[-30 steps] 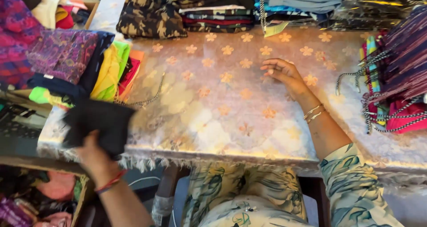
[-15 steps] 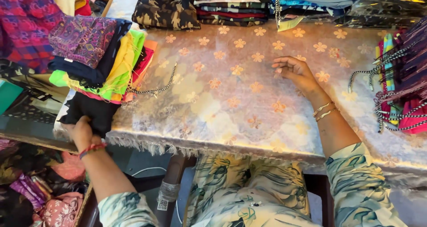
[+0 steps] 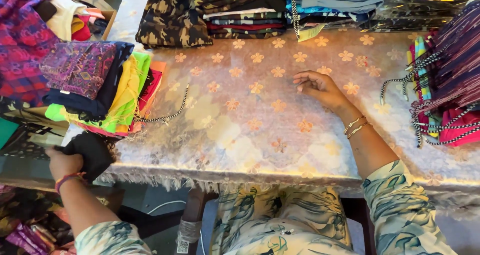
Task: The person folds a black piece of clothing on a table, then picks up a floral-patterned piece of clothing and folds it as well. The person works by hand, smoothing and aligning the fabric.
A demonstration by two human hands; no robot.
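Observation:
My left hand (image 3: 64, 162) grips a black folded cloth (image 3: 92, 152) at the table's near left corner, just below a stack of folded fabrics (image 3: 97, 87) in purple, navy, yellow and green. My right hand (image 3: 317, 87) rests on the shiny floral table covering (image 3: 240, 115) near the middle, fingers slightly curled and holding nothing. Thin bangles circle that wrist. A black and white braided cord (image 3: 172, 110) trails out from under the stack onto the covering.
Folded camouflage and striped garments (image 3: 210, 12) line the far edge. Tasselled fabrics with braided cords (image 3: 445, 90) pile up on the right. A red and purple plaid cloth (image 3: 22, 40) lies far left. More fabrics (image 3: 25, 225) sit low beneath the table's left side.
My left hand has brought the black cloth up from below the table edge and in toward the left corner, bunching it smaller. My right hand has stayed on the covering.

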